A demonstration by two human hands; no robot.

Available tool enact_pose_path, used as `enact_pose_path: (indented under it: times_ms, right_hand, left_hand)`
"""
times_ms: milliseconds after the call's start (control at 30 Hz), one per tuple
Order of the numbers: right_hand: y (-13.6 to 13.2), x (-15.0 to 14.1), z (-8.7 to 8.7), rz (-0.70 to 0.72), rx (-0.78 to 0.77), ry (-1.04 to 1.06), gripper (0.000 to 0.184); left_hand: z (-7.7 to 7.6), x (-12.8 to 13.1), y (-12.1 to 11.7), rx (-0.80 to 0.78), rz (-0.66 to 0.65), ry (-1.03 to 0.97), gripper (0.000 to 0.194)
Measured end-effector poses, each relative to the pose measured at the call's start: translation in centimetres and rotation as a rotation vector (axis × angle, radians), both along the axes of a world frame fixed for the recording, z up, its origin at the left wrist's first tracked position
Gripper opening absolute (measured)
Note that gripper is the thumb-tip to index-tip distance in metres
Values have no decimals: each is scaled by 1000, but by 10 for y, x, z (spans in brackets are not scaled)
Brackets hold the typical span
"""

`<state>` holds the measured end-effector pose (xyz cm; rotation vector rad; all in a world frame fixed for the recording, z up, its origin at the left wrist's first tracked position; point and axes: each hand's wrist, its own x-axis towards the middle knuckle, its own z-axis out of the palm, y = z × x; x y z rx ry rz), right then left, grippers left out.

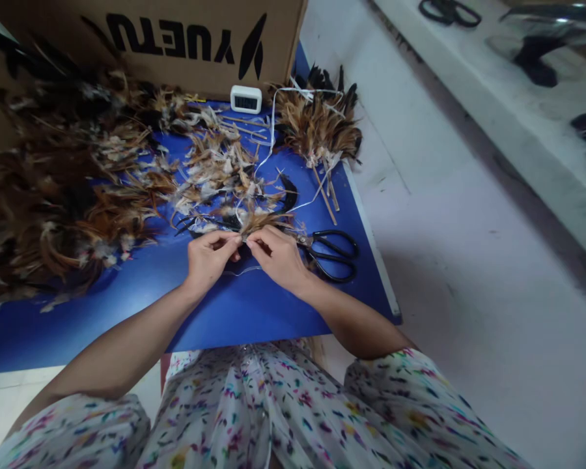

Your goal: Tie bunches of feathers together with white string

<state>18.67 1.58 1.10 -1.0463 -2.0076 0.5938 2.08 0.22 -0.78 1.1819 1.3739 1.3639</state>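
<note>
Near the front of the blue table, my left hand and my right hand meet with fingertips pinched. Between them is a small bunch of brown feathers, its tips pointing away from me. Both hands appear closed on the bunch's lower end, though the fingers hide the exact grip. A thin white string curves on the table just below my hands. Black-handled scissors lie right beside my right hand, handles to the right. Loose brown and white feathers are scattered just beyond my fingers.
A large heap of brown feathers covers the left side of the blue table. At the back stand a cardboard box and a white digital clock. Finished-looking feather bundles on sticks lie at the back right, by the table's edge.
</note>
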Motion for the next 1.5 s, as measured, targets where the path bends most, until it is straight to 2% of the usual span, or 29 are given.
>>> enact_pose_path:
  times_ms: [133,200,300,433,633,933,1067,1200,1400,1500]
  right_hand:
    - [-1,-2,0,32,251,-116,24]
    - [0,-2,-3,50,303,-121,23]
    - [3,-1,-9,70,300,-127,23]
    - [8,1,-14,106,207,-104,25]
    - [11,6,-9,153,122,-18,23]
    - [9,7,-2,209,50,62,20]
    - [8,8,2,205,-51,78,17]
    - [8,7,2,195,-171,117,15]
    - [8,4,-5,234,-395,292,15]
    - [8,2,-7,244,-501,378,20]
  left_hand:
    - [2,1,-2,-24,-50,2,16]
    - [3,1,-3,-33,-76,2,16]
    - [3,2,-4,-44,-105,-8,17]
    - [4,1,-4,-70,-189,-18,20]
    - [11,-5,-1,-117,-340,-97,23]
    - [16,-11,5,-289,-336,-275,22]
    - [17,-12,6,-350,-322,-335,25]
    - [15,-9,3,-277,-274,-345,26]
    - [10,-2,0,-12,-230,-314,21]
    - [9,-1,0,59,-211,-322,19]
